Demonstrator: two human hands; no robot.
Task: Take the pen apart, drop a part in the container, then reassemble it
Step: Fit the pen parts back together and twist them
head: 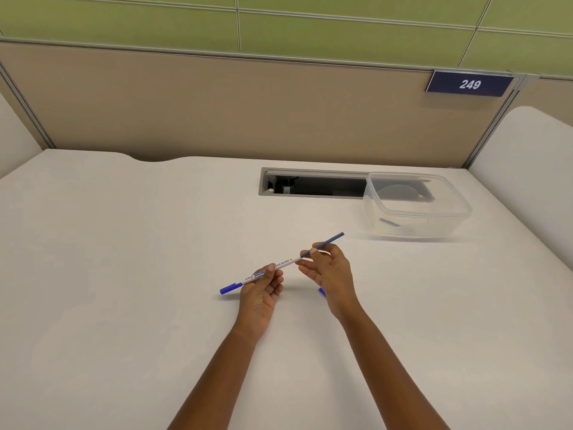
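Observation:
My left hand (262,297) grips the white pen barrel (280,264), which has a blue cap (231,288) at its lower left end. A thin blue refill (328,240) sticks out of the barrel's upper right end, and my right hand (333,274) pinches it between thumb and forefinger near the barrel's mouth. A small blue piece (322,291) lies on the desk, mostly hidden behind my right wrist. The clear plastic container (415,209) stands at the back right, with a small dark part (389,222) inside it.
The white desk (124,259) has a recessed cable tray opening (313,183) next to the container. A beige partition (217,103) closes the back, with a sign reading 249 (469,84). White side panels flank both sides.

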